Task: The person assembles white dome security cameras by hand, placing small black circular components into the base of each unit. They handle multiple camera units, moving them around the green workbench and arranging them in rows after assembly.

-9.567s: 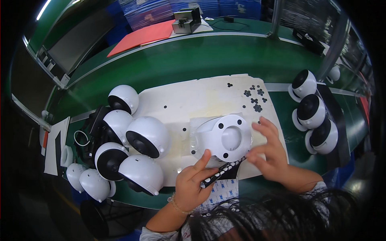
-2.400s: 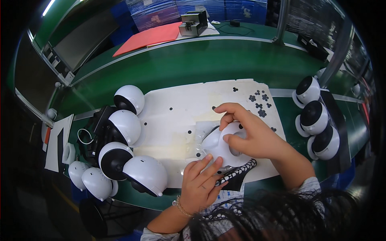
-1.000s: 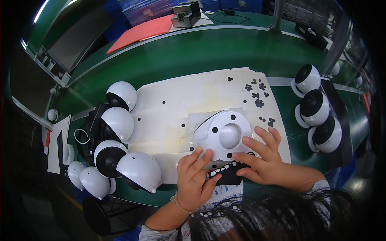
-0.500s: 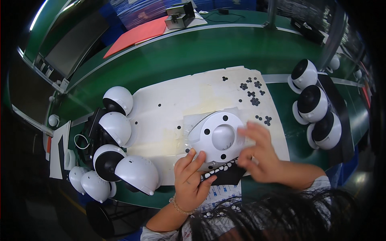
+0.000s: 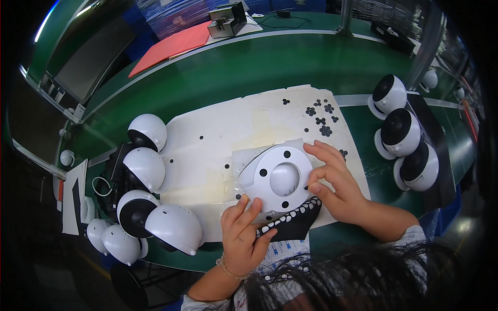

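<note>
A round white camera base [image 5: 277,179] with a raised centre and small black dots lies face up on the white sheet [image 5: 218,140]. My right hand [image 5: 334,181] rests on its right rim, fingers spread over the edge. My left hand [image 5: 244,233] sits at its lower left edge, fingers touching the rim. A black strip of small white pads [image 5: 290,220] lies between both hands, just below the base.
Several white dome cameras [image 5: 142,171] stand at the left, three more [image 5: 402,132] at the right. Small black pads [image 5: 319,114] are scattered at the sheet's far right. A red mat [image 5: 174,44] and a grey device [image 5: 228,20] lie at the back.
The white base has shifted slightly and my right hand now sits on its right rim with fingers spread; the left hand stays at the lower left edge.
</note>
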